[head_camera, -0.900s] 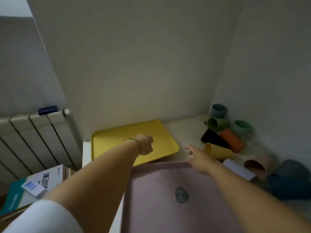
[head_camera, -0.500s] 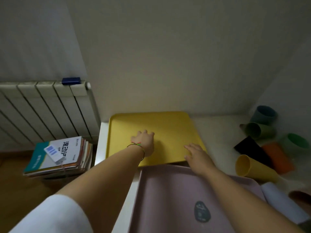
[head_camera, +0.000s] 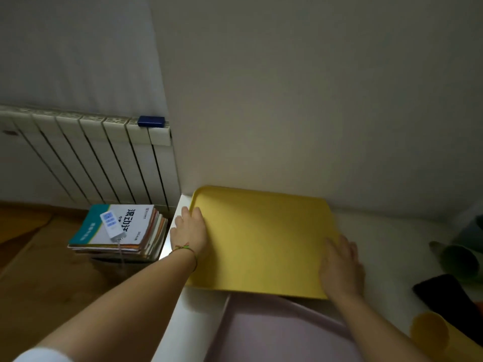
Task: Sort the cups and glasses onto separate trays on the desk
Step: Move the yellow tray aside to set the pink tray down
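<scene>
Squaring flat yellow plastic tray (head_camera: 261, 239) mid-frame: left hand (head_camera: 189, 231), right hand (head_camera: 339, 267) pressing opposite rims, fingers straight, unclasped; pushing both sides evenly.

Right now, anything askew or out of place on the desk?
Yes: the yellow tray seems to ride over the pink tray at its near edge. At right, the black cup and yellow cup lie on their sides.

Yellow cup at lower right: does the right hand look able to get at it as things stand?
Probably yes. The right hand lies flat on the right edge of the yellow tray, and only bare desk shows between it and the yellow cup lying on its side.
</scene>
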